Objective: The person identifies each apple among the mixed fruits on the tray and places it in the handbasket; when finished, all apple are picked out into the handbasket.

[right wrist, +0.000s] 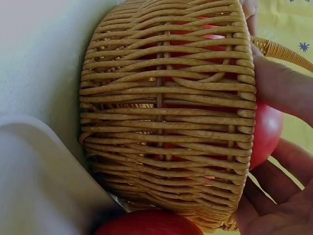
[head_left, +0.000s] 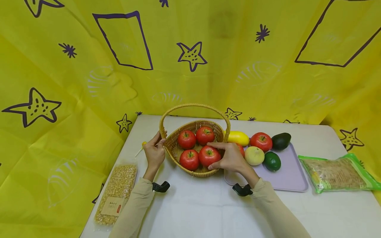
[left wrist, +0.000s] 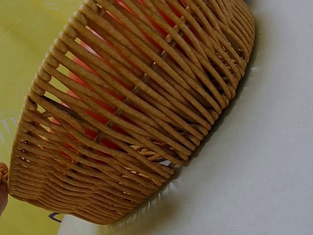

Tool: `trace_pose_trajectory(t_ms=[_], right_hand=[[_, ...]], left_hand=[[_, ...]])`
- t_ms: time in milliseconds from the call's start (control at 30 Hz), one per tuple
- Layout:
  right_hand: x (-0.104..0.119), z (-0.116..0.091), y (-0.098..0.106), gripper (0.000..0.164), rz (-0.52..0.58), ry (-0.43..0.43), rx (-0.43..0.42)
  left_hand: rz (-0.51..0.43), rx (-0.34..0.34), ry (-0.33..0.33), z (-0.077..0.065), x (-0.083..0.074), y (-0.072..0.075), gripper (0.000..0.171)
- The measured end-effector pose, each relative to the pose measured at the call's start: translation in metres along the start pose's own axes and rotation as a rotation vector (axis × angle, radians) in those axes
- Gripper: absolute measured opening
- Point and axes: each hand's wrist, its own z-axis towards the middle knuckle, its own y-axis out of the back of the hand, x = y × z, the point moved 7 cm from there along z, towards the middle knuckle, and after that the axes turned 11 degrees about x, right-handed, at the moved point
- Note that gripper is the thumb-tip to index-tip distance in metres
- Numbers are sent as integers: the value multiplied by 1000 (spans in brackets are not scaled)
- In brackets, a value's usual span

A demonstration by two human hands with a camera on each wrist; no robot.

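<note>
A woven wicker basket (head_left: 196,174) with an arched handle stands on the table and holds several red tomatoes (head_left: 187,139). At its left side my left hand (head_left: 155,152) grips the foot of the handle. My right hand (head_left: 233,158) reaches over the right rim, thumb and fingers around the front right tomato (head_left: 209,155). From the right wrist, this tomato (right wrist: 267,133) shows above the rim between thumb and fingers. The left wrist view is mostly filled by the basket's wall (left wrist: 122,112), with red showing through the gaps.
Right of the basket, a lilac tray (head_left: 293,180) carries another tomato (head_left: 261,141), a yellow vegetable (head_left: 239,138), a pale round fruit (head_left: 254,155), a green one (head_left: 272,161) and an avocado (head_left: 281,141). A green-edged bag (head_left: 339,173) lies far right; a kernel pack (head_left: 117,188) lies left.
</note>
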Motion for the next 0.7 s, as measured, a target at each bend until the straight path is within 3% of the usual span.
trace_pose_trajectory(t_ms=[700], right_hand=[[8, 11, -9, 79, -124, -4, 69]], left_hand=[[-9, 0, 1, -1, -1, 0, 39]])
